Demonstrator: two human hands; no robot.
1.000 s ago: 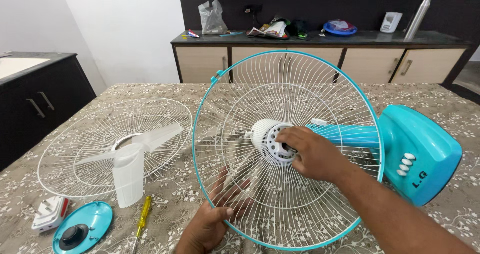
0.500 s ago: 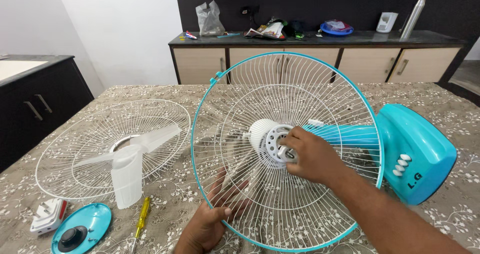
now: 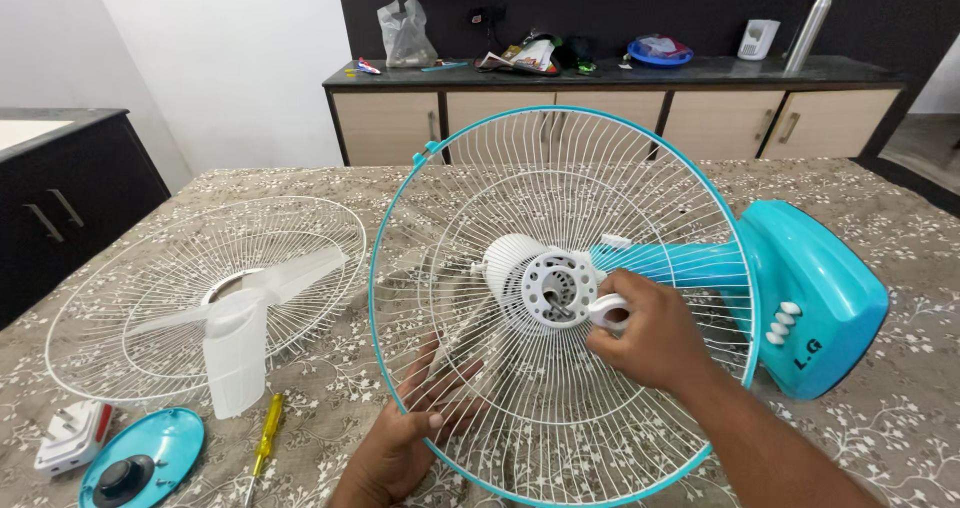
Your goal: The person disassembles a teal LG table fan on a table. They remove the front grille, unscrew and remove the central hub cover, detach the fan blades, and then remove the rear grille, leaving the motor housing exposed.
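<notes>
Left hand (image 3: 400, 443) grips the fan guard (image 3: 560, 298) rim, right hand (image 3: 645, 333) pinching the white nut (image 3: 607, 312); keep the guard steady while it's loose.

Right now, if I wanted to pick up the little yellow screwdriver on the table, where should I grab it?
Probably by the yellow plastic handle of the slim screwdriver, coming straight down from above. It lies flat on the patterned tablecloth, handle end farther from you, and the handle looks thicker than the thin metal shaft, with free space on both sides.
</notes>
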